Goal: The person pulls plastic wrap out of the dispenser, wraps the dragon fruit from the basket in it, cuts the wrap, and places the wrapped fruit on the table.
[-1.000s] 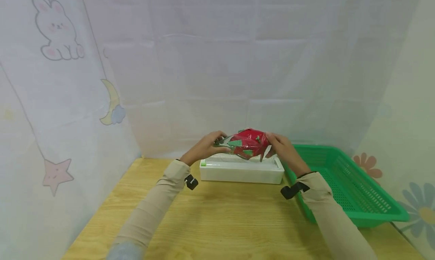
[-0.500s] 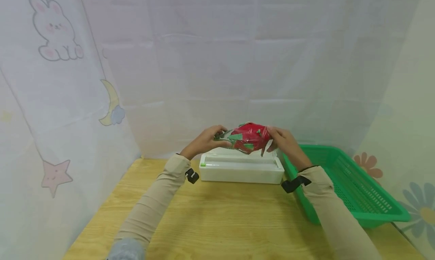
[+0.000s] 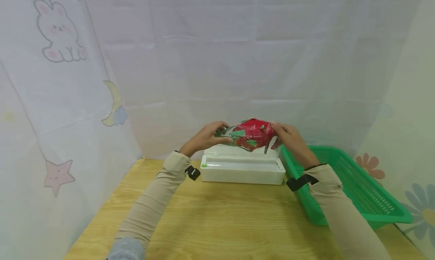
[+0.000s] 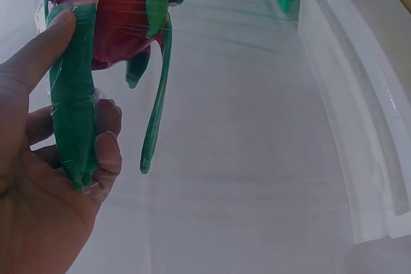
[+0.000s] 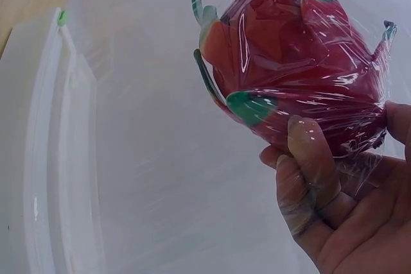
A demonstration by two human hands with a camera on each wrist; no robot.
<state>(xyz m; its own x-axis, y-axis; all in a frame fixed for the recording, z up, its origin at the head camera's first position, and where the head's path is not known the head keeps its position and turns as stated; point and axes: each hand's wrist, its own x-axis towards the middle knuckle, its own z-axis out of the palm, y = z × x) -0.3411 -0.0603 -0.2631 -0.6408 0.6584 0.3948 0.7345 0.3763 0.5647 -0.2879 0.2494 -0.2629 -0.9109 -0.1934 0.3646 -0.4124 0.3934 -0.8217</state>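
"What was the room like?"

"Pale curtains printed with a rabbit and a moon hung round a wooden desk (image 3: 217, 222). A white film dispenser (image 3: 242, 168) sat at the back of it, and a green basket (image 3: 353, 192) just to the right of that."

"And the fruit?"

"A red dragon fruit (image 3: 251, 133) with green tips was held up in the air above the dispenser, between both hands. The left hand (image 3: 204, 138) had its grip curled round the green leafy end, thumb along one leaf. The right hand (image 3: 289, 139) cupped the round end, fingers bent against it."

"Was it wrapped?"

"Mostly, I'd say. Clear film (image 5: 308, 88) lay tight and shiny over the red skin, and it ran over the fingers (image 5: 314, 158) of the right hand too. A sheet of it seemed to stretch down toward the dispenser, so I judged the cutting and tucking weren't done. The basket showed nothing inside from where I stood."
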